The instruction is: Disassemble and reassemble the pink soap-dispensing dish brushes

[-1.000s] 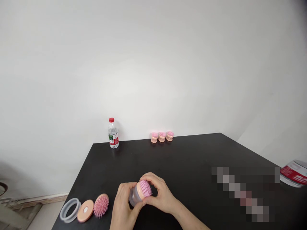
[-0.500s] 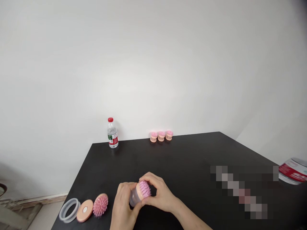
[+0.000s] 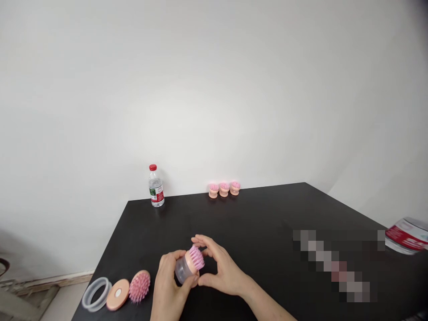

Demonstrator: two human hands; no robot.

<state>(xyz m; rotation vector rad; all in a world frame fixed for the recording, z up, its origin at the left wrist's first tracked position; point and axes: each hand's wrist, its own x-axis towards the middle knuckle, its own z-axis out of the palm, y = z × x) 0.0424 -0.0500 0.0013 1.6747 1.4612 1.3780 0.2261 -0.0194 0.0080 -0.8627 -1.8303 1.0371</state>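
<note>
— What does the left hand [image 3: 169,285] have in it?

— A small brush [image 3: 189,265]: a clear cup-like base with a peach collar and pink bristles on top. The left hand's fingers are closed round the clear base, with the thumb across its near side. The brush is tilted, bristles pointing up and to the right, and it is held just above the black worktop [image 3: 254,214], near the front edge and a little left of centre.

— And the right hand [image 3: 222,267]?

— It is curved around the bristle end from the right. The fingertips [image 3: 197,241] arch over the top of the bristles, and the thumb lies below, close to the left thumb. Whether the right hand actually presses on the bristles or only cups them cannot be told; a dark gap shows between its palm and the brush.

— What lies beside the hands?

— To the left, at the worktop's front corner, three loose parts sit in a row: a clear ring [image 3: 96,293], a peach disc [image 3: 118,294] with a pale middle, and a pink bristle head [image 3: 140,286] lying on its side. The disc touches the ring and the bristle head.

— Anything farther back?

— A water bottle [image 3: 156,186] with a red cap stands upright at the far edge, against the white wall. To its right, three finished brushes [image 3: 224,189] stand side by side, bristles up.
</note>
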